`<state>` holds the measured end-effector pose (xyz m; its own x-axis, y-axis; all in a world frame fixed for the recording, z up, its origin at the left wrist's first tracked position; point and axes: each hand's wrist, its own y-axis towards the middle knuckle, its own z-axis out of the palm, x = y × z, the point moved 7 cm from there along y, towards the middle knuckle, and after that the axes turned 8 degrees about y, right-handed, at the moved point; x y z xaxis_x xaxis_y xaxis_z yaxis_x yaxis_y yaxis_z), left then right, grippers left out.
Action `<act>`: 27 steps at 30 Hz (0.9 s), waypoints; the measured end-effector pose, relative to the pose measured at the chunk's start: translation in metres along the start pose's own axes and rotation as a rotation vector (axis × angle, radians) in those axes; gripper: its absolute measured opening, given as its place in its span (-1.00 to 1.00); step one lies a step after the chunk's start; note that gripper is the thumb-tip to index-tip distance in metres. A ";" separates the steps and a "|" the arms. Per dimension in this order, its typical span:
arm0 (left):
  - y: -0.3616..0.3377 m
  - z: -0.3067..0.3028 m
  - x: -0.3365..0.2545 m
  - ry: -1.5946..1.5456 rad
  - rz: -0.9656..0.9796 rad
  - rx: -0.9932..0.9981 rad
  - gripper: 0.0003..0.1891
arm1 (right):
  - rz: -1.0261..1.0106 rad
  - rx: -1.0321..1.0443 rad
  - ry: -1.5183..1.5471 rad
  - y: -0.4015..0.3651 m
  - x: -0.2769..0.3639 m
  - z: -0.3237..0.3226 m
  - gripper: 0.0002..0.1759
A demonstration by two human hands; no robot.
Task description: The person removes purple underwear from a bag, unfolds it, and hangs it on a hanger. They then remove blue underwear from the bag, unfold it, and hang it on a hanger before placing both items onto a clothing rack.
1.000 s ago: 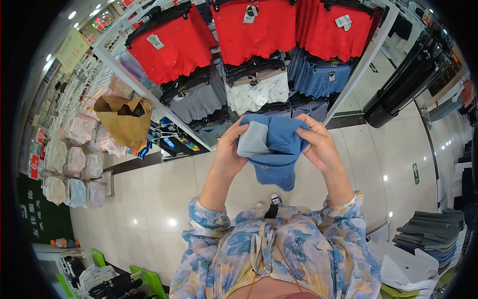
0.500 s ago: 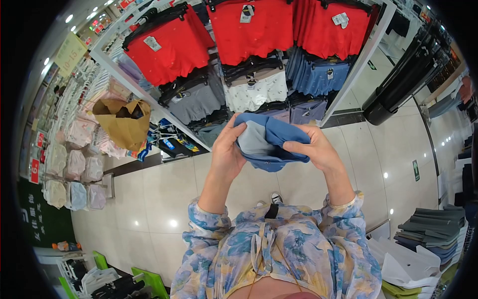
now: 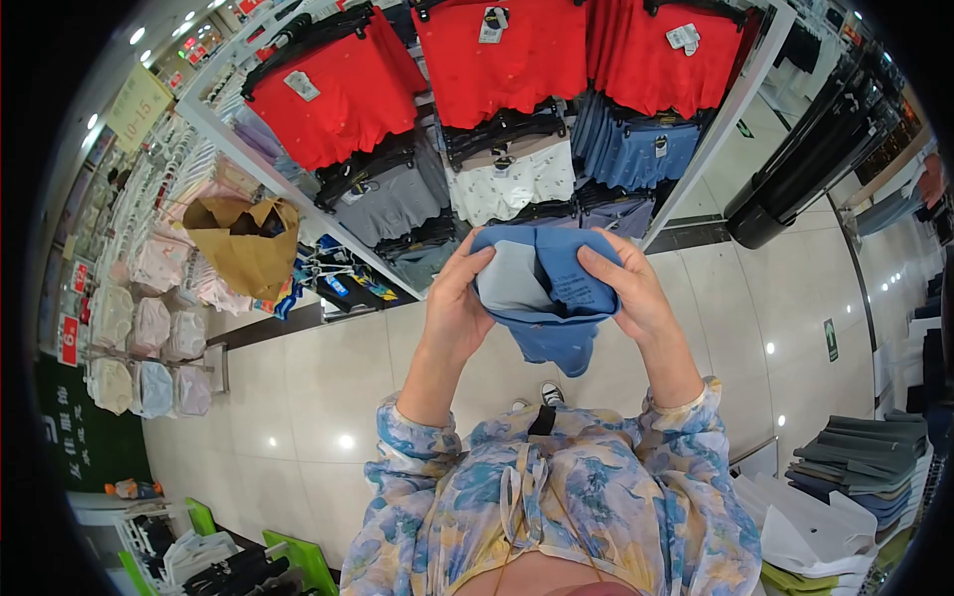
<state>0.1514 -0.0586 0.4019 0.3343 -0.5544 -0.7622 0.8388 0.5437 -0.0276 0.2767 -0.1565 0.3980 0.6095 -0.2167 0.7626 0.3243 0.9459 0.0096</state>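
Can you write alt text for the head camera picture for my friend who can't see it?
A person's left hand and right hand hold open a blue garment with a pale grey patch inside, above a tiled floor. Beyond it, red clothes hang on a white-framed rack, with a brown paper bag to the left.

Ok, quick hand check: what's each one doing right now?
Left hand: closed, holding one side of the blue garment.
Right hand: closed, holding its opposite side.
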 end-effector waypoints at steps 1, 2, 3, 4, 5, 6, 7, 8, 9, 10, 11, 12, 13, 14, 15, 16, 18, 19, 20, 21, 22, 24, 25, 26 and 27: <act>0.001 -0.001 0.000 0.009 0.000 0.009 -0.70 | 0.001 -0.003 -0.009 0.001 0.000 0.000 -0.78; 0.002 -0.001 0.000 0.018 0.001 0.018 -0.70 | 0.001 -0.003 -0.008 0.001 0.000 -0.001 -0.78; 0.003 -0.001 0.000 0.019 0.000 0.017 -0.70 | 0.000 -0.010 -0.026 0.002 -0.001 -0.003 -0.79; 0.004 -0.001 0.000 0.022 0.001 0.009 -0.70 | 0.000 -0.018 -0.044 0.003 -0.001 -0.004 -0.80; 0.005 -0.002 0.000 0.026 0.003 0.002 -0.70 | 0.001 -0.019 -0.043 0.003 -0.001 -0.005 -0.80; 0.006 -0.002 0.000 0.026 0.002 0.001 -0.70 | -0.008 -0.014 -0.044 0.004 0.000 -0.006 -0.80; 0.007 -0.003 0.000 0.030 -0.002 -0.005 -0.71 | -0.016 -0.010 -0.046 0.004 0.001 -0.006 -0.80; 0.008 -0.004 0.001 0.035 -0.006 -0.011 -0.71 | -0.015 -0.011 -0.045 0.005 0.002 -0.009 -0.80; 0.010 -0.004 0.001 0.034 -0.007 -0.011 -0.71 | -0.003 0.018 -0.046 0.006 0.002 -0.011 -0.80; 0.012 -0.005 0.002 0.033 -0.003 -0.006 -0.71 | 0.009 0.047 -0.048 0.007 0.003 -0.010 -0.79; 0.013 -0.005 0.002 0.033 0.000 0.000 -0.72 | 0.009 0.045 -0.048 0.007 0.004 -0.009 -0.79; 0.014 -0.003 0.001 0.032 -0.001 0.000 -0.72 | -0.030 0.017 -0.080 0.007 0.010 -0.004 -0.78; 0.015 -0.002 -0.001 0.027 0.003 -0.021 -0.72 | -0.069 -0.012 -0.113 0.007 0.016 -0.002 -0.77; 0.016 -0.003 -0.003 0.022 0.007 -0.043 -0.72 | -0.069 -0.014 -0.113 0.006 0.017 -0.002 -0.77; 0.018 -0.003 -0.002 0.021 0.006 -0.042 -0.72 | -0.075 0.022 -0.134 0.005 0.019 0.001 -0.76; 0.020 -0.004 -0.003 0.019 0.018 -0.041 -0.73 | -0.081 0.058 -0.155 0.004 0.020 0.003 -0.74; 0.025 -0.007 -0.002 0.015 0.027 -0.038 -0.73 | -0.146 0.150 -0.372 0.001 0.024 0.008 -0.74; 0.028 -0.009 -0.002 0.023 0.034 -0.003 -0.73 | -0.209 0.245 -0.590 -0.001 0.025 0.015 -0.73; 0.031 -0.009 -0.001 0.032 0.041 0.032 -0.73 | -0.272 0.341 -0.808 -0.005 0.024 0.022 -0.73; 0.033 -0.011 0.000 0.030 0.040 0.034 -0.73 | -0.271 0.339 -0.810 -0.006 0.024 0.022 -0.73; 0.034 -0.007 0.000 0.002 0.047 0.108 -0.71 | -0.217 0.332 -0.911 -0.006 0.019 0.022 -0.73; 0.035 -0.001 0.000 -0.027 0.055 0.180 -0.69 | -0.094 0.311 -0.976 0.001 0.007 0.011 -0.78; 0.036 0.001 0.001 0.022 0.056 0.146 -0.65 | -0.093 0.311 -0.976 0.002 0.008 0.007 -0.78; 0.037 0.002 0.003 0.071 0.056 0.111 -0.62 | -0.043 0.202 -0.782 0.003 0.011 -0.003 -0.80; 0.037 0.003 0.006 0.069 0.055 0.107 -0.62 | 0.007 0.093 -0.586 0.005 0.013 -0.010 -0.81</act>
<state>0.1856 -0.0439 0.3978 0.3538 -0.4793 -0.8032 0.8623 0.4998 0.0816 0.2935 -0.1569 0.4009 0.1017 -0.0657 0.9926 0.2406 0.9698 0.0396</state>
